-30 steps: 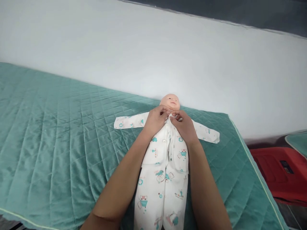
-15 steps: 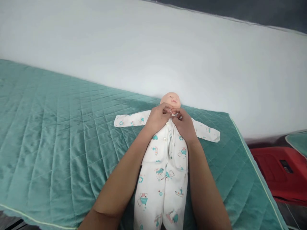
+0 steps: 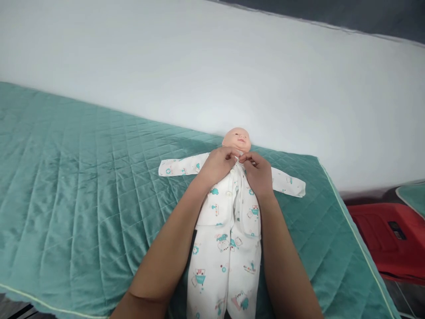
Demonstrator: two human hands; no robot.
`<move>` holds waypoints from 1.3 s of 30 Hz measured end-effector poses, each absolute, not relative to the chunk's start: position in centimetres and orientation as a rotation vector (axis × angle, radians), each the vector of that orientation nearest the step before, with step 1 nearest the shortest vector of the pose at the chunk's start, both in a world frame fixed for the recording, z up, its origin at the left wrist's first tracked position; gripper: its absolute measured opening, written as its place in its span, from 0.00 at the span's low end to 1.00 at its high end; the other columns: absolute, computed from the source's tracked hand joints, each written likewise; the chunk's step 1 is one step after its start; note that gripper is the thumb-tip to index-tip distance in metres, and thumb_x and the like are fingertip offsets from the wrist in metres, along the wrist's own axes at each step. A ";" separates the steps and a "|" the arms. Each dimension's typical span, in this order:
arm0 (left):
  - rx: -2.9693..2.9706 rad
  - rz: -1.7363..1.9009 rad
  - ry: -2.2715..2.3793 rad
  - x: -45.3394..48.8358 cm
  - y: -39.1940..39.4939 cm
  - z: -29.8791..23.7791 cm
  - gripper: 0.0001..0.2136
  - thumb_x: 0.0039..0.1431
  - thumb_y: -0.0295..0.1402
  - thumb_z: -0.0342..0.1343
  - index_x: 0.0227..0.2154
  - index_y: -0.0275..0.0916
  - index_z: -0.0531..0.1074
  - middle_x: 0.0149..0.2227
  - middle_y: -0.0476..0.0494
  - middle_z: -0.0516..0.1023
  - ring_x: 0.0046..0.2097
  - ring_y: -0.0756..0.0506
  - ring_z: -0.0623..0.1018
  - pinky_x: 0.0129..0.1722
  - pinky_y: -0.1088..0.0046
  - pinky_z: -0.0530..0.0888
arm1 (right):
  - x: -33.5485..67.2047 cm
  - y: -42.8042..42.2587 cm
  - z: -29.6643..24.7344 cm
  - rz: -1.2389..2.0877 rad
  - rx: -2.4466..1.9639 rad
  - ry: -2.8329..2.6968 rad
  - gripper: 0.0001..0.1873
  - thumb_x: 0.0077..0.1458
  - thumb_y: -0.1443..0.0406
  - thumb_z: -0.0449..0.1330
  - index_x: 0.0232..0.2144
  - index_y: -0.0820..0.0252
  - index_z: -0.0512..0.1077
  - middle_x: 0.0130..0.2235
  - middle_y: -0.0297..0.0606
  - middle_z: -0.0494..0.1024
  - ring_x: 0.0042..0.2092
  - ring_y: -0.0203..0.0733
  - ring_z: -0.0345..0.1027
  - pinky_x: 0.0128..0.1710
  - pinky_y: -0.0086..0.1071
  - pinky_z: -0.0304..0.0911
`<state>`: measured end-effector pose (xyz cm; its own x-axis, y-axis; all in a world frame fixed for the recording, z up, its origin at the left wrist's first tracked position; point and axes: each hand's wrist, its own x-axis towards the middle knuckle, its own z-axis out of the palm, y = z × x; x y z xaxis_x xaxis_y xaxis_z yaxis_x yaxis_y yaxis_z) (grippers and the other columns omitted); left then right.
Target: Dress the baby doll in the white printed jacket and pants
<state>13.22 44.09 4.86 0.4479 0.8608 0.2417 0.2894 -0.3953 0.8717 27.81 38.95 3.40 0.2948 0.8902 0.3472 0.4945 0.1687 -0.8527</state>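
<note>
A baby doll (image 3: 237,138) lies on its back, dressed in a white printed baby jacket (image 3: 217,206) and matching trousers (image 3: 212,274). Its sleeves stretch out to both sides. At the doll's neck, my left hand (image 3: 219,163) and my right hand (image 3: 257,170) meet, fingertips pinched on the jacket's two front edges at the collar. Whatever fastening lies between the fingertips is hidden. Below them the jacket front hangs apart, and a button (image 3: 229,193) shows on its left edge.
A green quilted cover (image 3: 83,190) spreads under the doll, its piped edge at the right. Behind stands a white wall (image 3: 149,66). Beyond the right edge is a red plastic chair or stool (image 3: 385,239), with another green cloth (image 3: 413,197) near it.
My fingers have shifted slightly lower at the collar, showing more of the doll's chin and neck. Both hands stay at the jacket's neckline.
</note>
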 end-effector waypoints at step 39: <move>2.295 0.948 0.991 13.3 44.1 4.0 0.15 0.67 0.30 0.45 0.46 0.43 0.77 0.45 0.43 0.74 0.50 0.43 0.74 0.51 0.67 0.70 | 27.3 37.4 4.4 0.302 -1.588 -1.409 0.11 0.56 0.66 0.52 0.35 0.56 0.75 0.38 0.39 0.77 0.38 0.43 0.69 0.41 0.38 0.61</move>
<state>13.32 44.13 4.04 0.5020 0.7623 0.4085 0.4421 -0.6322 0.6363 27.26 37.45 4.42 0.3037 0.8689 0.3908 0.6324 0.1230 -0.7649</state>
